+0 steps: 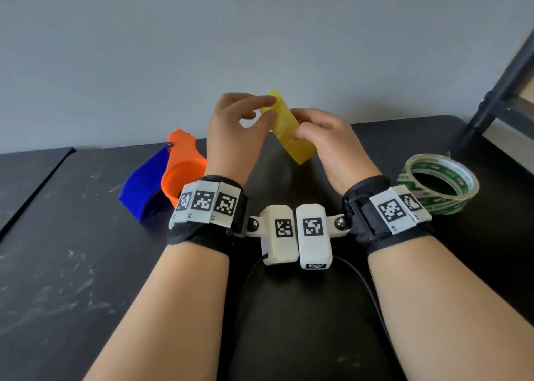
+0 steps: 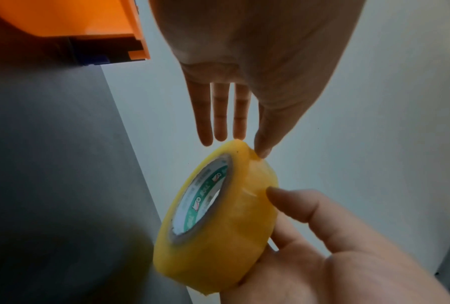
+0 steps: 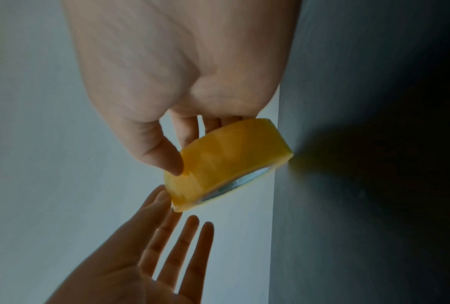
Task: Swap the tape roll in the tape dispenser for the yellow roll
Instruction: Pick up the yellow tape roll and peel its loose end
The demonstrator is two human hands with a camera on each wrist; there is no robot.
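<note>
- The black table (image 1: 72,265) sits under both hands. Neither hand touches it, so all the fiddling is going on up in the air.
- The orange-and-blue tape dispenser (image 1: 173,175) lies on its side just to the outside of the left wrist. Its round orange holder looks empty to me, so I'd guess it's parked there close by, waiting for the new roll.
- The right hand (image 1: 329,146) is the one doing the holding. Its thumb (image 3: 164,156) is pressed on the outer band and its fingers are curled round the far side, which clamps the yellow roll (image 1: 289,129) steady.
- The left hand (image 1: 231,138) isn't really grabbing anything. Its fingers are straight, and only the thumb tip (image 2: 262,150) and a fingertip or two touch the roll's outer face. My guess is it's feeling for the loose end of the tape. I can't spot the end myself.
- The clear roll with green print (image 1: 450,204) lies flat on the table just outside the right wrist. It's probably the old one, set down out of the way.
- The yellow roll is up between the two hands, standing on edge and tilted. The right hand's grip has its lower part and the left fingertips are on its top. It's well above the table, and the dispenser is down to the left of it.
</note>
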